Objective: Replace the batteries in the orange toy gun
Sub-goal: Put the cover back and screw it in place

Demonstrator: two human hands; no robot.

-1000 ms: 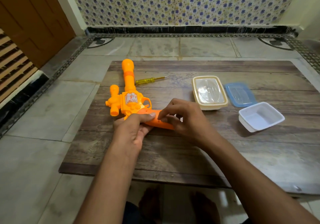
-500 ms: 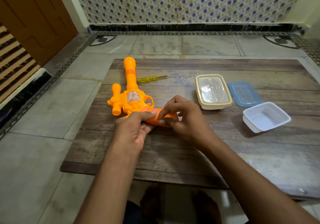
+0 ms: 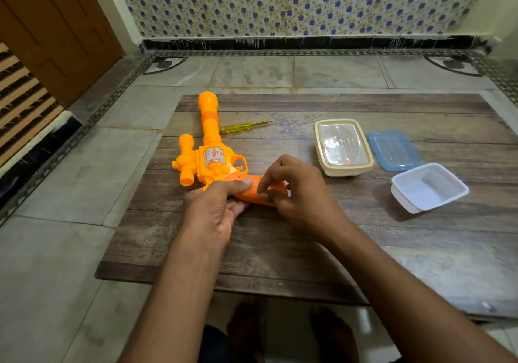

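The orange toy gun [image 3: 208,152] lies on the low wooden table [image 3: 308,239], barrel pointing away from me, handle toward the right. My left hand [image 3: 214,211] grips the near end of the handle, thumb pressed on top. My right hand [image 3: 297,191] pinches the darker orange handle part with curled fingers and thumb. The handle's end is mostly hidden under both hands. No batteries show. A yellow screwdriver [image 3: 244,126] lies beyond the gun, right of the barrel.
A cream-rimmed box with a clear lid [image 3: 343,147] stands right of the gun. Beside it lies a blue lid [image 3: 393,151], and an open white tub [image 3: 429,187] sits nearer the right edge. Tiled floor surrounds the table.
Both hands stay on the gun's handle. The right hand's fingers have shifted slightly along it. The view has tilted a little.
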